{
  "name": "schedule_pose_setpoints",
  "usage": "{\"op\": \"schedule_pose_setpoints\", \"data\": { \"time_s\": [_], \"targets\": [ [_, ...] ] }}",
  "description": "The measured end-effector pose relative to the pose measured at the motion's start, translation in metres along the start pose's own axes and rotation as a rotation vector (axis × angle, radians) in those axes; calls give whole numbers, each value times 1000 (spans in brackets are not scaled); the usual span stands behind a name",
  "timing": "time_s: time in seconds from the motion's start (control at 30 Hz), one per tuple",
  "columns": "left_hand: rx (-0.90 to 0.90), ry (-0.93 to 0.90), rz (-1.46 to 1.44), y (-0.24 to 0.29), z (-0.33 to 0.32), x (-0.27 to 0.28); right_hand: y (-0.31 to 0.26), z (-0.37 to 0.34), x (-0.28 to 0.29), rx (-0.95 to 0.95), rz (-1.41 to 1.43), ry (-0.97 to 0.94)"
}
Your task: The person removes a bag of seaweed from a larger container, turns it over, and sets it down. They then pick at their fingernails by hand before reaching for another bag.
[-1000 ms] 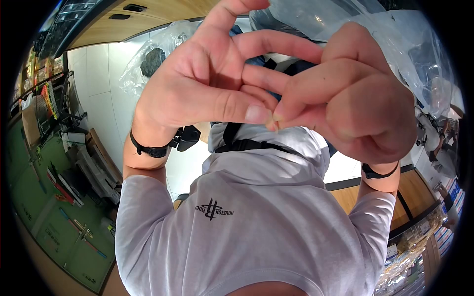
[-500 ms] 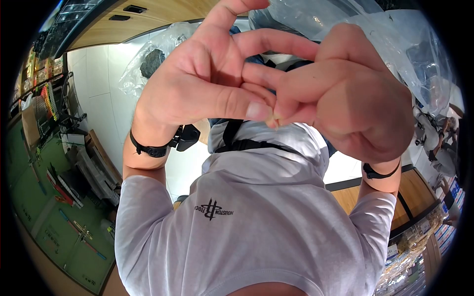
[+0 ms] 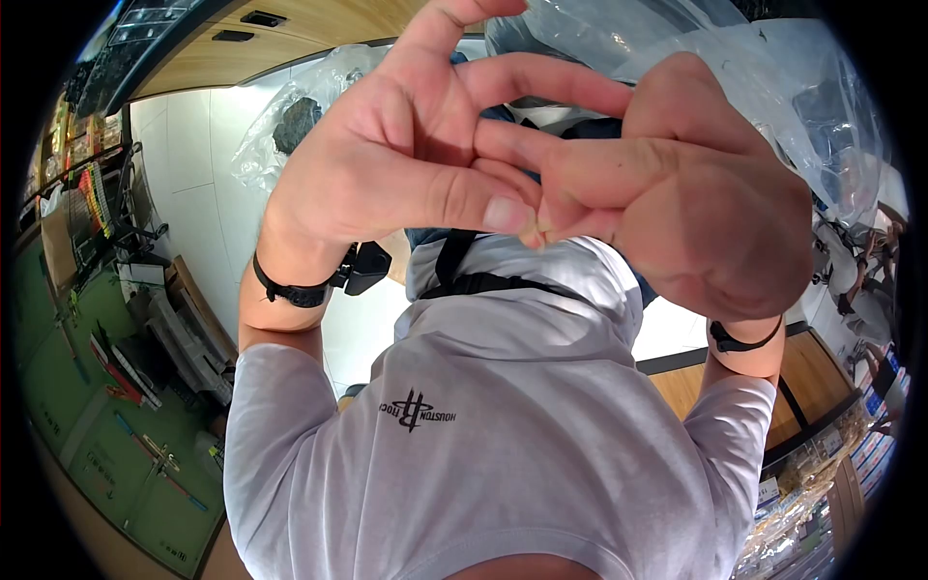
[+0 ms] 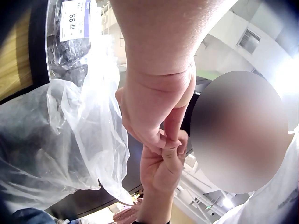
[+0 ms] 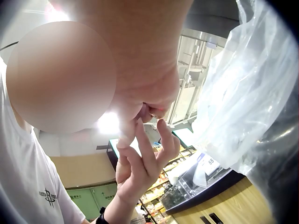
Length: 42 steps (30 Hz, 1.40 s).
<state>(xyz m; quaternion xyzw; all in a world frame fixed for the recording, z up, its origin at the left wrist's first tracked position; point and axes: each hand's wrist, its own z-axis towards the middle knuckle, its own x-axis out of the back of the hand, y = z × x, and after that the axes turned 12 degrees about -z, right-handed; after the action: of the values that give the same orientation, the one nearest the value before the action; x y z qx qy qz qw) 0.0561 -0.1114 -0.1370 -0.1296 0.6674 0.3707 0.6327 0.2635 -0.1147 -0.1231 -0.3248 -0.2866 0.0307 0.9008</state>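
My left hand (image 3: 391, 155) and right hand (image 3: 710, 193) meet fingertip to fingertip in front of my chest in the head view. On the left hand, the index finger points upward and the middle finger reaches toward the right hand. Its straight thumb (image 3: 507, 215) comes up to the right hand's thumb and index tips. The right hand's fingers are folded in. I cannot tell whether anything small is pinched where the tips meet. In the left wrist view the right hand (image 4: 161, 170) comes from below; the right wrist view shows the left hand (image 5: 140, 163) with spread fingers.
A large clear plastic bag (image 3: 822, 126) hangs at the upper right, and another crumpled bag (image 3: 256, 145) lies over the white floor at the left. Wooden cabinets (image 3: 319, 21) stand ahead. Below the hands is my white shirt (image 3: 522, 416).
The right hand turns slightly and its upper knuckle drops a little, the index finger lying flatter. The left hand stays nearly still, and the tips remain together.
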Motion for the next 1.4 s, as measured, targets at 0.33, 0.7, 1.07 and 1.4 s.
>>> {"op": "schedule_pose_setpoints", "data": {
  "time_s": [0.33, 0.7, 1.07, 1.4],
  "targets": [
    [-3, -19, -32, 0, 2, -1, 9, -5, -25, 107, 285, 273],
    [-40, -5, 2, -4, 2, -6, 13, -7, 6, 111, 152, -61],
    [-106, -12, -44, -7, 5, -13, 0, 1, 7, 177, -185, 16],
    [-206, -51, -154, -17, 6, -9, 6, -4, 2, 142, -292, 25]
  ]
}}
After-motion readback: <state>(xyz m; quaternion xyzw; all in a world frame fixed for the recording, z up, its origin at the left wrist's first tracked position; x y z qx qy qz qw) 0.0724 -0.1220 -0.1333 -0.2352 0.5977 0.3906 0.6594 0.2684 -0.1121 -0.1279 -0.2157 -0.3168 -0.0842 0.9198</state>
